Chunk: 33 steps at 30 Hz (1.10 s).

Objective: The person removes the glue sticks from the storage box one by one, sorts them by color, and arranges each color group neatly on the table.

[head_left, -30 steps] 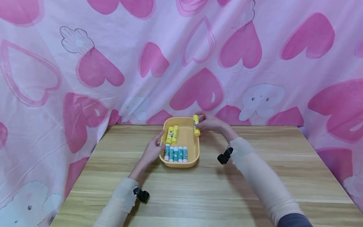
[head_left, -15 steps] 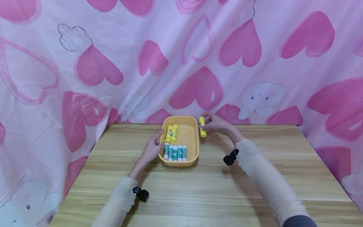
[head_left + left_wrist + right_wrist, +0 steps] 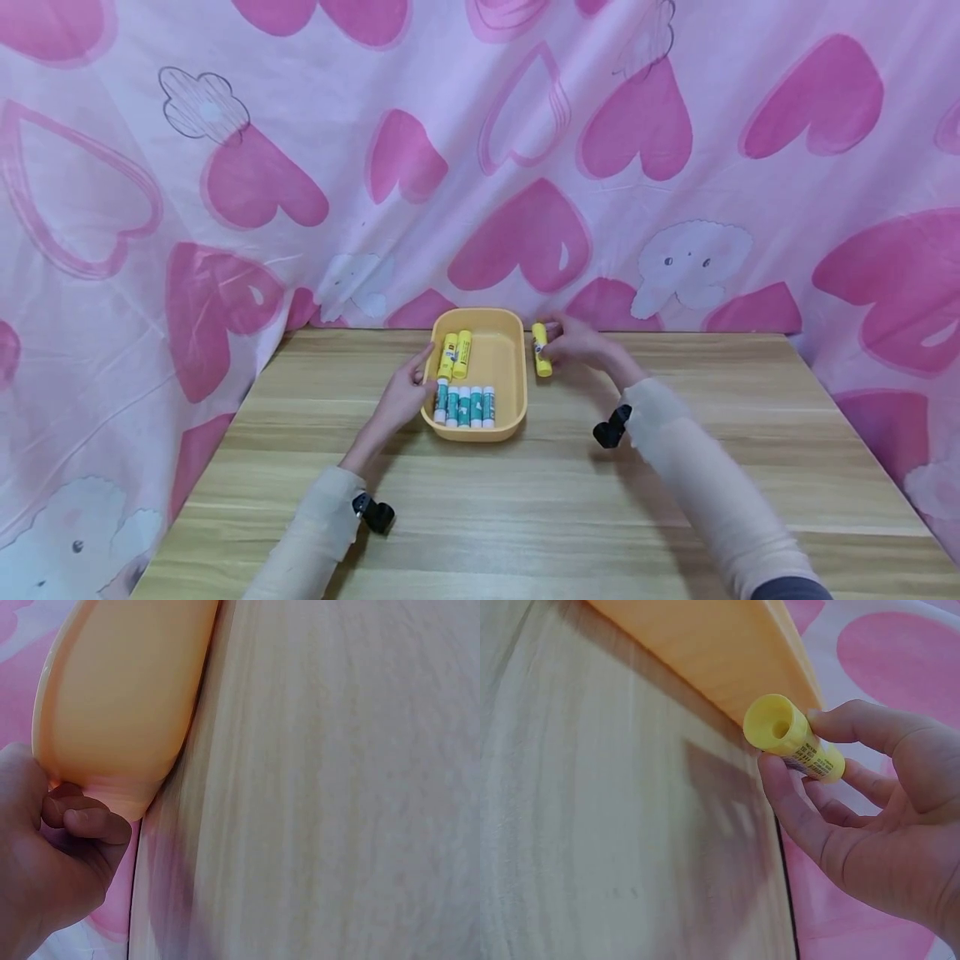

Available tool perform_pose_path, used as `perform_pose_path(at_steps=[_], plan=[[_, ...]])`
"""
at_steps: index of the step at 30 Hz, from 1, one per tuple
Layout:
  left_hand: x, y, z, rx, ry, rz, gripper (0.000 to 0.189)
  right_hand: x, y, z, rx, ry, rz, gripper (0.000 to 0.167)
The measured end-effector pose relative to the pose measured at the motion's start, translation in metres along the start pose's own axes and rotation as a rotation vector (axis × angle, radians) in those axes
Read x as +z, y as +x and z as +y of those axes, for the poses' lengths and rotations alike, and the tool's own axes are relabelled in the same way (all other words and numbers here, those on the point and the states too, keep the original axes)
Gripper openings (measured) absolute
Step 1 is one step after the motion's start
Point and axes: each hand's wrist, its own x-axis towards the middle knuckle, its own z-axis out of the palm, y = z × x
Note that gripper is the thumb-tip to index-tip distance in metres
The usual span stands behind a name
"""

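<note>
My right hand [image 3: 585, 343] pinches a yellow glue stick [image 3: 542, 350] between thumb and fingers, just outside the right wall of a light-orange tray [image 3: 498, 354]. In the right wrist view the hollow end of the glue stick [image 3: 769, 726] faces the camera, and a shadow falls on the table below. At the tray's left side my left hand [image 3: 401, 392] holds the rim, its fingers curled against the outer wall in the left wrist view. Inside the tray, two yellow glue sticks [image 3: 454, 356] lie at the back left. Several green-and-white glue sticks [image 3: 465, 407] line up at the front.
The tray stands near the back edge of a wooden table [image 3: 480, 517]. Behind it hangs a pink curtain [image 3: 420, 242] with hearts, close to the right fingers. A black camera [image 3: 611, 427] sits on each wrist.
The yellow glue stick in my right hand has moved from over the tray's right rim to the right, outside it, then a little towards me. My left hand stays on the tray.
</note>
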Motion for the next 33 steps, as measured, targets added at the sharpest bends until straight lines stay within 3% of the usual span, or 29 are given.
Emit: perform_pose_path(at_steps=[6, 14, 33], plan=[[0.001, 0.0, -0.002, 0.011, -0.001, -0.003, 0.075, 0.001, 0.002, 0.015, -0.023, 0.042, -0.031, 0.072], [0.002, -0.001, -0.001, 0.005, 0.005, -0.006, 0.075, 0.001, 0.001, 0.026, 0.058, 0.03, -0.026, 0.076], [0.001, -0.001, 0.001, -0.001, 0.024, 0.01, 0.075, 0.009, 0.005, 0.025, 0.048, -0.06, 0.007, 0.076]])
